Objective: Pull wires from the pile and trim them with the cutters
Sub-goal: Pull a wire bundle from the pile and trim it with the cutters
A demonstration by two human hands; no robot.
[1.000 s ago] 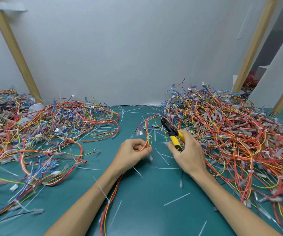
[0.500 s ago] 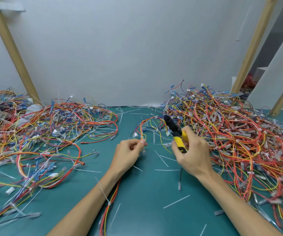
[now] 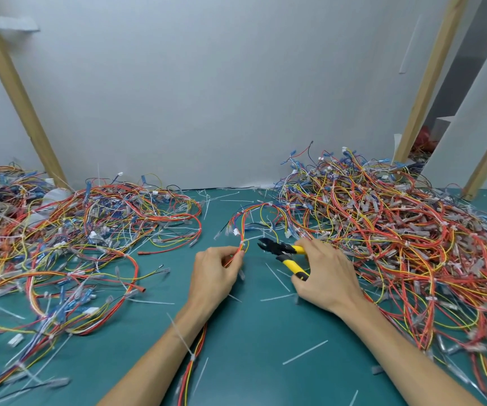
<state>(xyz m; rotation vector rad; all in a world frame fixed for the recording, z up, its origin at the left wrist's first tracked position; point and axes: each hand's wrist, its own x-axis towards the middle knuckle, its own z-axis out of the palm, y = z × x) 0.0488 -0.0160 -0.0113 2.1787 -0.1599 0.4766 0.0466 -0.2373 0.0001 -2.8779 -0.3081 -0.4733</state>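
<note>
Left hand [image 3: 215, 273] pinched the wire bundle [image 3: 243, 227] steady for the cutters [image 3: 283, 249], gripped in the right hand [image 3: 325, 276], blades seemingly parted.

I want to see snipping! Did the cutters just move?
Yes. The cutters swung from pointing at the back wall to pointing left, away from the right pile.

No readable text, label or number anywhere.
</note>
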